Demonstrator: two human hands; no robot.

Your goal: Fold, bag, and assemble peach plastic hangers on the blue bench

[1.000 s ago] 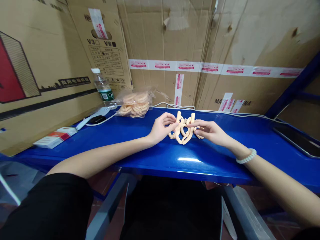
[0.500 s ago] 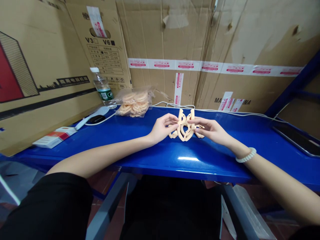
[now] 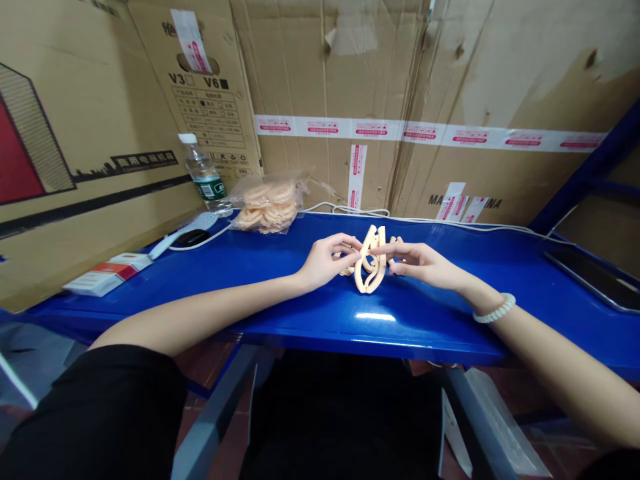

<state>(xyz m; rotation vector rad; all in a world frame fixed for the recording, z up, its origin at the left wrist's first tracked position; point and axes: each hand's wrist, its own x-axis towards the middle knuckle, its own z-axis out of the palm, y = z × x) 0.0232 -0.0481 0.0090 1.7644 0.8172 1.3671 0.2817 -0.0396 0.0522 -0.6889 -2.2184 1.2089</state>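
Note:
Over the blue table, a pale peach openwork piece [image 3: 359, 275] with curved arms stands between my hands. Its arms meet in a rounded point toward me, and two ends rise at the far side. My left hand [image 3: 325, 261] pinches its left arm between thumb and fingers. On the opposite side, my right hand [image 3: 427, 263] grips the right arm, fingers stretched across it and thumb below. Behind my right fingertips shows part of another pale peach piece [image 3: 399, 240]. My fingers partly hide the middle of the held piece.
A clear bag [image 3: 270, 203] of similar peach pieces lies at the back of the blue table [image 3: 280, 257]. Left of it are a water bottle [image 3: 204, 177], a black oval object [image 3: 193, 237] and a red-and-white box [image 3: 107, 275]. A white cable [image 3: 450, 224] runs along the cardboard wall [image 3: 320, 73].
The held piece has turned and tilted between my hands, its rounded point lower and nearer to me, its two upper ends closer together. Both hands stay in nearly the same place.

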